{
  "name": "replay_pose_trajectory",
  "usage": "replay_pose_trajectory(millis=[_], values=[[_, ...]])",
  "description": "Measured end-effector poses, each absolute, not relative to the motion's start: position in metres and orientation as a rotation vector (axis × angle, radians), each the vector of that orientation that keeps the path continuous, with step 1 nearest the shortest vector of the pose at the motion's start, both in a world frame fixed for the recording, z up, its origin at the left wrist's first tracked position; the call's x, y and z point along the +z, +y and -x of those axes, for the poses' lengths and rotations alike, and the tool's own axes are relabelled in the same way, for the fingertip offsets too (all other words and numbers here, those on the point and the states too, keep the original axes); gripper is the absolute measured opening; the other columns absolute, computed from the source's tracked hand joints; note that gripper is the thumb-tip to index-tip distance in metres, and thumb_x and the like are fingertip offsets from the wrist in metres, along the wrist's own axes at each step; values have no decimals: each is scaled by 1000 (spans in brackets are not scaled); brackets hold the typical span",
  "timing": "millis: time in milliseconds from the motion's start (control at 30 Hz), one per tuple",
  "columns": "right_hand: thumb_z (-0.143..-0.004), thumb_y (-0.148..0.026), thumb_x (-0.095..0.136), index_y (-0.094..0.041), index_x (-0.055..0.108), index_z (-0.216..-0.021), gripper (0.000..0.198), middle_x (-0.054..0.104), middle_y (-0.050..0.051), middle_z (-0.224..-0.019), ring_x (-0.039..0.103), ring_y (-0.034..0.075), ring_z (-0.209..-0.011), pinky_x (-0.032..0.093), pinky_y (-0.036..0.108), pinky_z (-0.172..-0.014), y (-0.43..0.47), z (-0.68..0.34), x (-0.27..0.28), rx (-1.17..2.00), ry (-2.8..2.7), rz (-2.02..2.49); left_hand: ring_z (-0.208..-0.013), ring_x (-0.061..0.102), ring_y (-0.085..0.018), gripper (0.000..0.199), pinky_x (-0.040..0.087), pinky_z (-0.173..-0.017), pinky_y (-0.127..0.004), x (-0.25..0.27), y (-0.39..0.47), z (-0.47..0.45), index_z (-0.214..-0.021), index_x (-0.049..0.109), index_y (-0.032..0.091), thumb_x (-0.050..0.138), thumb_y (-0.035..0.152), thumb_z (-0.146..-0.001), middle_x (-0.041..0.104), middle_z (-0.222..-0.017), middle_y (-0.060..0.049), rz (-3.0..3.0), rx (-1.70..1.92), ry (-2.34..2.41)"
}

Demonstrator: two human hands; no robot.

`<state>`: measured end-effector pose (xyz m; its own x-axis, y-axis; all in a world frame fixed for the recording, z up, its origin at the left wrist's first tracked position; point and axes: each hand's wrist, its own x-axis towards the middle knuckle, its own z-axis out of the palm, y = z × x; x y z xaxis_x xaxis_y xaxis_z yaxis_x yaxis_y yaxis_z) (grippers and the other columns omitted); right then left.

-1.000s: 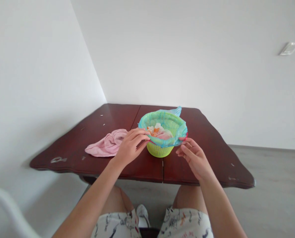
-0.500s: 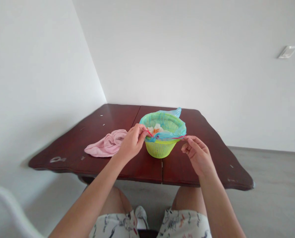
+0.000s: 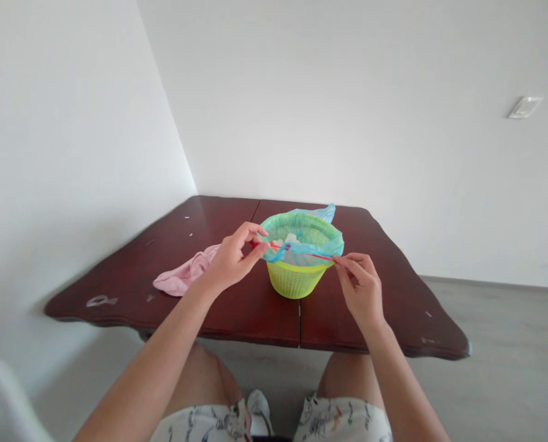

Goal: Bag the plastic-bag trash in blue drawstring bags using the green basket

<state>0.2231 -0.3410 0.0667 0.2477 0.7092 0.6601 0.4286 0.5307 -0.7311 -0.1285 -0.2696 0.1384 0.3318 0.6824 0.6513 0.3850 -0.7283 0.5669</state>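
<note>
A yellow-green plastic basket (image 3: 294, 281) stands on the dark red table, lined with a thin blue plastic bag (image 3: 322, 245) folded over its rim. A red drawstring (image 3: 318, 255) runs along the bag's near edge. My left hand (image 3: 239, 253) pinches the drawstring at the basket's left front. On the right front, my right hand (image 3: 360, 279) pinches the same drawstring, which is pulled taut between the two hands. White crumpled litter (image 3: 291, 238) with some orange on it lies inside the bag, partly hidden by the near rim.
A pink cloth (image 3: 184, 277) lies on the table (image 3: 131, 294), left of the basket and partly behind my left forearm. White walls meet behind the table, and a wall switch (image 3: 525, 107) is at the far right. My legs are under the table's front edge.
My left hand has moved left and slightly up, drawing the red drawstring out straighter. My right hand has shifted slightly left, its fingers closer together on the string.
</note>
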Motion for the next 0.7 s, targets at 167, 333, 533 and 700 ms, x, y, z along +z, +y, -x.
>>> replay_pose_trajectory(millis=[167,333,533,700], values=[[-111,-36,85,-50,98,-126,24,77,9,-115,71,28,-91,57,44,-73,-336,-233,64,181,-1460,1065,-109,80,-34,57,59,-110,-52,132,-268,155,-139,79,37,104,62,-95,82,-101,-1,-2739,1102,998],[-114,-41,82,-40,96,-116,15,80,9,-110,74,29,-95,59,46,-77,-333,-238,65,166,-1408,1074,-110,78,-33,15,45,-134,-65,123,-256,164,-109,77,32,91,36,-106,85,-109,-2,-2811,1136,1086],[-115,-55,75,-33,84,-117,24,81,5,-93,67,23,-66,55,39,-65,-324,-250,64,294,-1343,1189,-110,78,-32,11,59,-99,-48,113,-245,163,-103,64,29,73,27,-110,87,-121,-7,-2499,1337,1282],[-115,-58,72,-30,78,-119,29,88,9,-105,80,29,-84,59,41,-78,-309,-258,64,212,-1328,1309,-87,80,-26,38,61,-81,-40,91,-220,147,-116,67,29,71,67,-117,85,-112,-6,-1889,1498,1256]])
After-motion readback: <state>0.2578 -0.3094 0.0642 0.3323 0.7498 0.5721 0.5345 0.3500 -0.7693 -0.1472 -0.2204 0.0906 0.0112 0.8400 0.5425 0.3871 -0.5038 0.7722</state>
